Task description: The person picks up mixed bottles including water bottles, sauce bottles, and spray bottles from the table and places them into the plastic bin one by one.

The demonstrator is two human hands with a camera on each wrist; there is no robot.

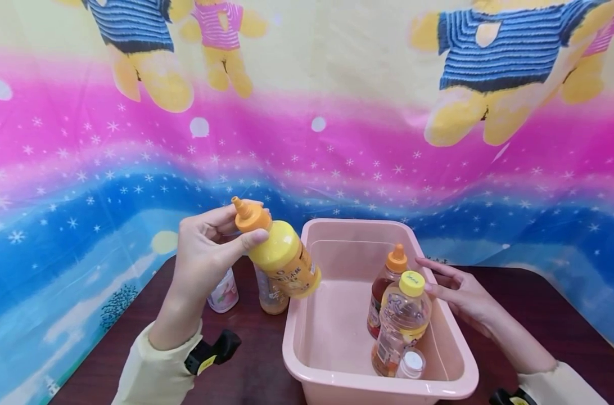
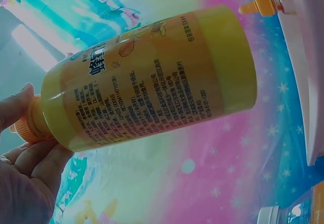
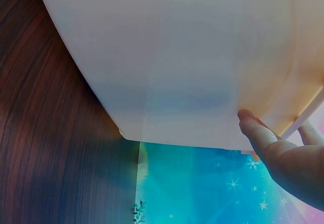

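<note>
My left hand (image 1: 206, 256) holds a yellow squeeze bottle (image 1: 285, 256) by its orange nozzle cap. The bottle is tilted, cap up to the left, its base over the basin's left rim. In the left wrist view, small print covers the label of the squeeze bottle (image 2: 152, 84). At the right side of the pink basin (image 1: 378, 383), my right hand (image 1: 464, 295) grips the rim, with a fingertip against the outer wall in the right wrist view. Inside the basin stand a dark orange-capped bottle (image 1: 379, 287), a clear yellow-capped bottle (image 1: 405, 318) and a small white-capped bottle (image 1: 411, 365).
Left of the basin on the dark wooden table (image 1: 256, 360) stand a pale bottle with a pink picture (image 1: 224, 295) and a clear bottle with a brownish bottom (image 1: 273, 298). A colourful bear-print cloth (image 1: 307, 157) hangs behind the table.
</note>
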